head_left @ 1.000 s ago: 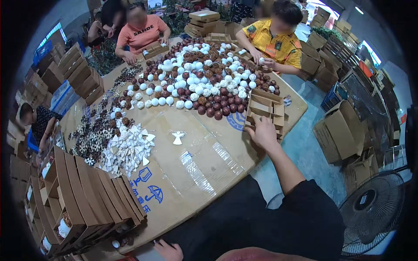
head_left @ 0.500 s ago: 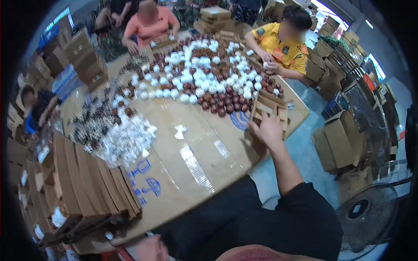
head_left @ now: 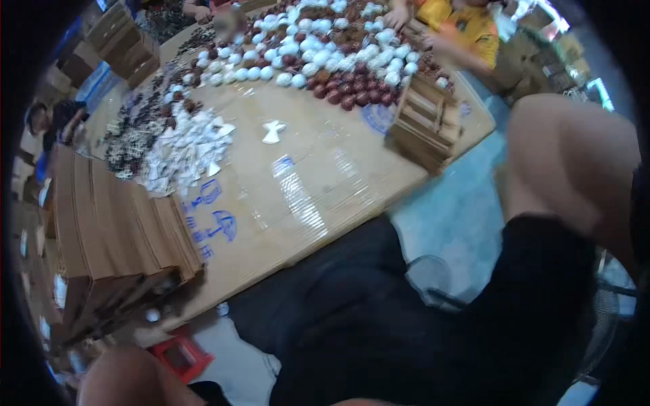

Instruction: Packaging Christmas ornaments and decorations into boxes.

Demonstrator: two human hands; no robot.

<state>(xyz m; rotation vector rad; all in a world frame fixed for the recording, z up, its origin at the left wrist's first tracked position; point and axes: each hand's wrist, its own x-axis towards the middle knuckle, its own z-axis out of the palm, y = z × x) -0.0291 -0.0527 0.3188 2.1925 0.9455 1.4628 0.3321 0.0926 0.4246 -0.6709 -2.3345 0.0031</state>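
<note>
Neither of my hands shows. My bent right arm [head_left: 575, 162] rises along the right edge, its hand out of view. Low on the left, part of my left arm [head_left: 132, 379] shows without its hand. A divided cardboard box [head_left: 426, 122] stands at the table's right corner, nothing of mine touching it. Dark red balls [head_left: 349, 88] and white balls [head_left: 308, 51] are heaped across the far side. A lone white bow-shaped piece [head_left: 273, 132] lies mid-table, right of a pile of white pieces [head_left: 186, 149].
Cardboard boxes [head_left: 115, 210] stand in a row along the table's left side. A red stool [head_left: 181, 357] is below the near edge. A person in yellow [head_left: 467, 34] works across the table at the right; another person [head_left: 57, 125] is at the far left.
My right hand has let go of the divided box and gone up out of view, the arm now bent. My left hand has left the lower edge. The whole view has tilted downward.
</note>
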